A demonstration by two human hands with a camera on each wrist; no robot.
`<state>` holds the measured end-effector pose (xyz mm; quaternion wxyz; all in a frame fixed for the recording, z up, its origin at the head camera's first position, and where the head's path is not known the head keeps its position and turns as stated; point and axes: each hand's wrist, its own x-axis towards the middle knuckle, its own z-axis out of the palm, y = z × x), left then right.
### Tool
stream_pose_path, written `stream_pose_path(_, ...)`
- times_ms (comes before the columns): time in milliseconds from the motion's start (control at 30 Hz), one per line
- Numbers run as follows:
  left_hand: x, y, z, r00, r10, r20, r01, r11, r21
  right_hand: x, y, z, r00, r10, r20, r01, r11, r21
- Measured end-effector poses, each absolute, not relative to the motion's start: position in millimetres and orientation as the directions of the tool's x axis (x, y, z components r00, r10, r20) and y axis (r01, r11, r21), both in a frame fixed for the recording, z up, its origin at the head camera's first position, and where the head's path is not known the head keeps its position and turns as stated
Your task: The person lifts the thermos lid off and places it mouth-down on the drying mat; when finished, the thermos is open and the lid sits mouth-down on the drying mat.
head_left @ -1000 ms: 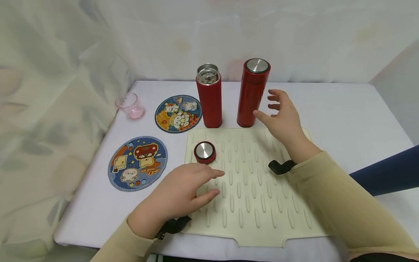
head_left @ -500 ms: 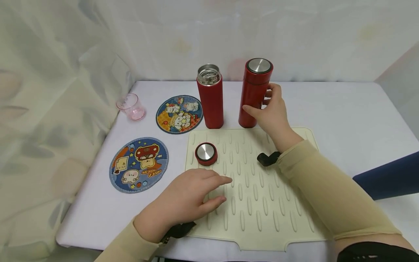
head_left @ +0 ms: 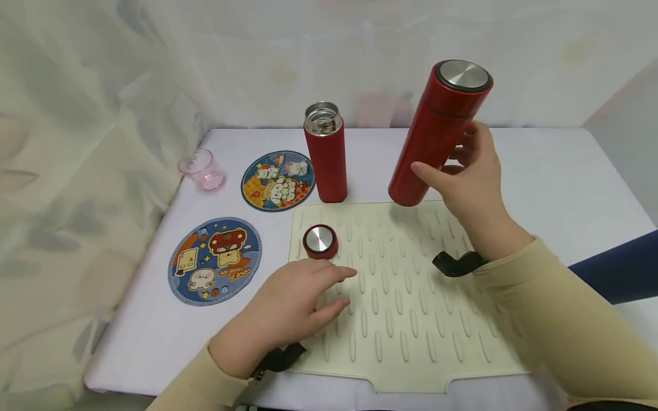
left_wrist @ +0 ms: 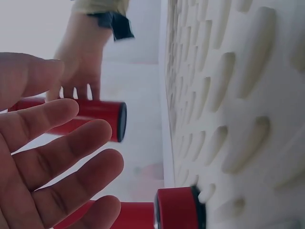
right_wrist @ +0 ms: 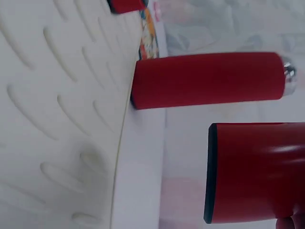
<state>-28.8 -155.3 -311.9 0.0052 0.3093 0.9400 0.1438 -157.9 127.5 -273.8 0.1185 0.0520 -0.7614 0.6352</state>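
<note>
My right hand (head_left: 473, 182) grips a red thermos (head_left: 430, 137) with a steel-topped lid, fingers round its right side and thumb across the front. The thermos leans to the right, and in the right wrist view its dark base (right_wrist: 211, 174) hangs clear of the table. To its left a second red thermos (head_left: 327, 162) stands upright without its lid, steel mouth showing. The removed lid (head_left: 320, 241) lies on the cream ridged mat (head_left: 396, 342). Just in front of that lid hovers my left hand (head_left: 290, 299), fingers spread and loosely bent, holding nothing.
Two round cartoon coasters, an upper one (head_left: 277, 181) and a lower one (head_left: 215, 261), lie left of the mat. A pink clear cup (head_left: 202, 170) stands near the table's left edge. A dark blue cylindrical shape (head_left: 617, 267) juts in from the right. White curtains hang behind.
My right hand has reached the lidded thermos, gripped it and lifted it off the table, tilting it and bringing it up and to the right. My left hand has barely moved.
</note>
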Motion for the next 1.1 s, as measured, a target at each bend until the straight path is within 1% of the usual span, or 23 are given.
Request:
stream_pose_path(167, -31.8, -155.4, -300.5, -0.828, 0.557, 0.068, 0.554, 0.791, 0.261, -128.1, 135.0, -266.9, -0.959, 0.033, 0.283, -0.273, 0.172, -0.946)
stream_pose_path(233, -32.9, -156.2, -293.2, -0.834, 0.546, 0.079, 0.547, 0.799, 0.25, -116.8, 137.7, -268.4, -0.954, -0.001, 0.3, -0.295, 0.192, -0.936)
stream_pose_path(300, -33.8, -157.4, -284.5, -0.835, 0.54, 0.107, 0.548, 0.8, 0.244, -105.3, 140.2, -270.1, -0.949, -0.042, 0.314, -0.315, 0.219, -0.923)
stream_pose_path(400, -34.7, -160.2, -270.0, -0.817, 0.543, 0.195, 0.577, 0.777, 0.251, -88.3, 143.1, -272.0, -0.94, -0.096, 0.328, -0.342, 0.265, -0.901)
stream_pose_path(567, -33.7, -164.7, -244.8, -0.75, 0.549, 0.369, 0.651, 0.713, 0.26, -67.0, 145.6, -274.3, -0.911, -0.181, 0.372, -0.411, 0.302, -0.86)
stream_pose_path(733, -29.0, -162.7, -218.9, -0.679, 0.55, 0.486, 0.716, 0.643, 0.271, -52.1, 143.4, -274.1, -0.876, -0.292, 0.384, -0.47, 0.341, -0.814)
stream_pose_path(867, -25.1, -155.9, -204.2, -0.597, 0.565, 0.569, 0.786, 0.554, 0.275, -46.0, 140.0, -274.1, -0.826, -0.409, 0.388, -0.536, 0.355, -0.766)
stream_pose_path(967, -22.7, -150.1, -197.3, -0.554, 0.587, 0.591, 0.822, 0.499, 0.274, -43.8, 137.6, -274.6, -0.787, -0.482, 0.385, -0.581, 0.37, -0.725)
stream_pose_path(1100, -18.8, -145.9, -193.6, -0.525, 0.644, 0.556, 0.85, 0.435, 0.299, -42.8, 135.4, -275.2, -0.751, -0.548, 0.368, -0.622, 0.401, -0.673)
